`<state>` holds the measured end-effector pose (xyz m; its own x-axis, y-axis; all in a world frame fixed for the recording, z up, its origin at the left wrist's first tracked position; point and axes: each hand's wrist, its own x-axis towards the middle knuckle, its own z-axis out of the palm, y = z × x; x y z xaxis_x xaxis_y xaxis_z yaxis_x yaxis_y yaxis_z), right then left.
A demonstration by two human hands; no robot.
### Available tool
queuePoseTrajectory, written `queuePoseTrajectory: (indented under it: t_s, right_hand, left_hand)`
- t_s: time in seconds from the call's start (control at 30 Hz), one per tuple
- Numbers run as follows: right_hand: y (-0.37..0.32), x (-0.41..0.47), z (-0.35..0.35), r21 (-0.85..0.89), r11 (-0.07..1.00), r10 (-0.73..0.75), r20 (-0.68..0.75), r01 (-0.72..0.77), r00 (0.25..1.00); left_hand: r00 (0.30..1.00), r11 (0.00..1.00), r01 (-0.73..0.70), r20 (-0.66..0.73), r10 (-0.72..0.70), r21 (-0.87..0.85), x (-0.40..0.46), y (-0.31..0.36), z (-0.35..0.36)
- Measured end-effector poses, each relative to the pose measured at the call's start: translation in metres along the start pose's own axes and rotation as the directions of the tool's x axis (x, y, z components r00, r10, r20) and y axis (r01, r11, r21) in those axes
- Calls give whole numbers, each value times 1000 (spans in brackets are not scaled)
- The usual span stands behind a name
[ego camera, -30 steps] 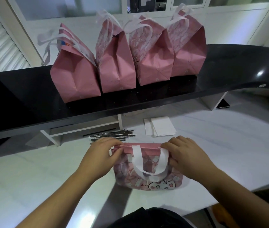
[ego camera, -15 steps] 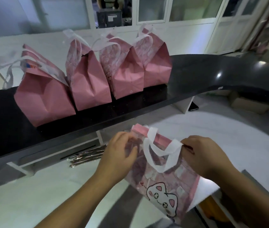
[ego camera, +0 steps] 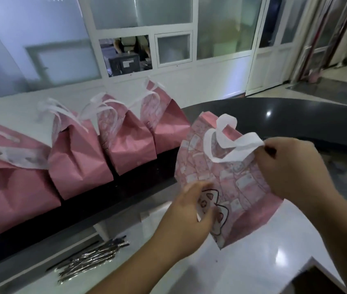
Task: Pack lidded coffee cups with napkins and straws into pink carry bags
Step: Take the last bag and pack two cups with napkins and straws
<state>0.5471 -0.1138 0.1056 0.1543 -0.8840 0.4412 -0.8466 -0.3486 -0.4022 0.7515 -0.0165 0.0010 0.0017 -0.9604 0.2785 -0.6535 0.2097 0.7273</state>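
A pink carry bag [ego camera: 234, 179] with white handles and a cartoon cat print hangs lifted above the white counter [ego camera: 259, 257], tilted toward the black shelf. My right hand [ego camera: 289, 166] grips its upper right edge, by the handle. My left hand [ego camera: 191, 213] holds its lower left part, fingers curled over the cat print. Several wrapped straws [ego camera: 90, 259] lie in a pile on the counter at lower left. No cups or napkins show.
Several standing pink bags [ego camera: 130, 149] line the raised black shelf [ego camera: 295, 115] from the left edge to the middle. The shelf curves away to the right. A person sits behind a window [ego camera: 126, 54] in the far wall.
The bag has gone from lying flat on the counter to being held up in the air, moving up and right. My left hand slid from its top edge down to its lower part. The view tilted upward.
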Motion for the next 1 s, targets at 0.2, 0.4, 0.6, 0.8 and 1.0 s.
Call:
queuePoseTrajectory:
  t_s: [0.2, 0.4, 0.6, 0.8, 1.0]
  right_hand:
    - [32, 97, -3, -24, 999, -44, -54, 43, 998]
    - [64, 202, 22, -6, 995, -95, -38, 95, 995]
    - [57, 287, 67, 53, 994, -100, 22, 99, 995]
    - [31, 343, 124, 128, 986, -119, 61, 110, 991]
    - [3, 364, 178, 159, 975, -170, 84, 155, 982]
  left_hand:
    - [1000, 999, -13, -15, 14, 48, 88, 33, 21]
    - [998, 989, 57, 5, -58, 138, 171, 50, 45]
    - [971, 963, 234, 20, -239, 135, 238, 43, 55]
    - [922, 922, 385, -55, -383, 40, 288, 17, 41]
    - [874, 880, 474, -143, -464, 42, 319, -16, 31]
